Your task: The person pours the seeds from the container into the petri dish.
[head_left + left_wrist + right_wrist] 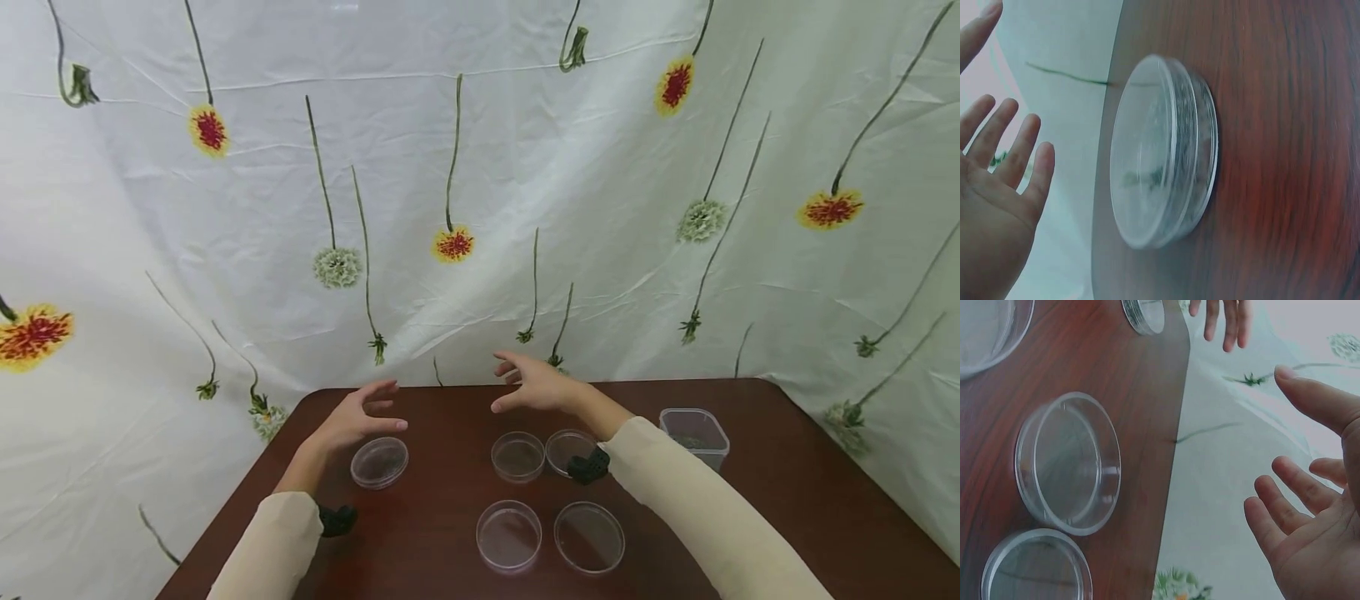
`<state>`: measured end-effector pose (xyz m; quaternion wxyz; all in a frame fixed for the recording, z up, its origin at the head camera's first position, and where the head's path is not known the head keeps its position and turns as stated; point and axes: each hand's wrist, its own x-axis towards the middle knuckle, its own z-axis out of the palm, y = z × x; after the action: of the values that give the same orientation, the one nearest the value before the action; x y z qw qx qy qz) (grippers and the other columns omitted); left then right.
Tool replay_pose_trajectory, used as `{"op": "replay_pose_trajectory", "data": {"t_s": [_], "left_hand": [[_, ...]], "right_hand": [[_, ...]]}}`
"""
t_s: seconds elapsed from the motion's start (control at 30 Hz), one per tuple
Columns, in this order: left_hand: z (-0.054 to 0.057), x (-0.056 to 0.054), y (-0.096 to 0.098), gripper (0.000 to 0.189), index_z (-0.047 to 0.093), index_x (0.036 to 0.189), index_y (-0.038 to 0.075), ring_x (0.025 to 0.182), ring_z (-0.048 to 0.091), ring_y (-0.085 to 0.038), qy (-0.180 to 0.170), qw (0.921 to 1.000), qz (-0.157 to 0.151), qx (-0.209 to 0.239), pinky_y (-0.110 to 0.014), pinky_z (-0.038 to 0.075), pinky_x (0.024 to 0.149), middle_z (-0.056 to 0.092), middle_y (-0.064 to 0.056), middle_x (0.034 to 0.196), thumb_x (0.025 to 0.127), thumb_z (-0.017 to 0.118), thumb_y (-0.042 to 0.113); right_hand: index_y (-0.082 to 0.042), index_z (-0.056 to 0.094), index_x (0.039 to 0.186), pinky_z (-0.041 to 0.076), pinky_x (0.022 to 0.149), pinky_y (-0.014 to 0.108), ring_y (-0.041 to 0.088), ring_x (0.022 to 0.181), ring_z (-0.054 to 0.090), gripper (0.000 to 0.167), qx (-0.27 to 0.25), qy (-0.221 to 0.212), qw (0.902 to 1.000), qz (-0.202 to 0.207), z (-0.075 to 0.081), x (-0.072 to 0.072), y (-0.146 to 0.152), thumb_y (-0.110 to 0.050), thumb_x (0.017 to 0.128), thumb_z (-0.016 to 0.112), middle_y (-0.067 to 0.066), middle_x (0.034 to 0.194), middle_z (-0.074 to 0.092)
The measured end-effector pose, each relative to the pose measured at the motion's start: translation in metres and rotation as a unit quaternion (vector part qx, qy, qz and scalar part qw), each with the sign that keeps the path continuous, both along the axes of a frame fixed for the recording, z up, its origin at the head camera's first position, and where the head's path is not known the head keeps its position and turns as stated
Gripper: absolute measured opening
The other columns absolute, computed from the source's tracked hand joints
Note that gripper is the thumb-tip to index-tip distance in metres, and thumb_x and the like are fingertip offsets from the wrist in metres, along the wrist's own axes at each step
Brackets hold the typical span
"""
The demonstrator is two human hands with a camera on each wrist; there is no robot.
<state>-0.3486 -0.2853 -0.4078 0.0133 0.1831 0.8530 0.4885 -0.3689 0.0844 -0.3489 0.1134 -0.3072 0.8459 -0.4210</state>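
Dish [562,445] is partly hidden behind the black right-wrist camera [588,467].

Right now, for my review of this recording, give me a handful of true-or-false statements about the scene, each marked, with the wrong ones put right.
1. The left hand and the right hand are both empty. True.
2. One clear round dish sits apart from the others, on the left side of the table. True.
3. The left hand is touching that dish. False: the left wrist view shows a gap between them.
4. The plastic tub stands at the left edge of the table. False: it stands on the right side.
5. The cloth behind the table is plain white. False: it shows flowers and stems.
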Motion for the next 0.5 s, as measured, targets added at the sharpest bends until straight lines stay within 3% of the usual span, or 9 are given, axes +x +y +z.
{"op": "replay_pose_trajectory", "data": {"t_s": [0.5], "left_hand": [[-0.008,-0.021,0.047,0.088,0.034,0.160,0.005,0.142,0.039,-0.046,-0.017,0.9990,-0.042,0.006,-0.061,0.044,0.103,0.040,-0.020,0.158,0.089,0.084,0.021]], "right_hand": [[0.001,0.024,0.162,0.045,0.105,0.054,0.047,0.140,0.041,0.087,-0.027,-0.010,0.9991,-0.032,0.003,0.001,0.059,-0.013,0.095,0.078,0.022,0.149,0.047]]}}
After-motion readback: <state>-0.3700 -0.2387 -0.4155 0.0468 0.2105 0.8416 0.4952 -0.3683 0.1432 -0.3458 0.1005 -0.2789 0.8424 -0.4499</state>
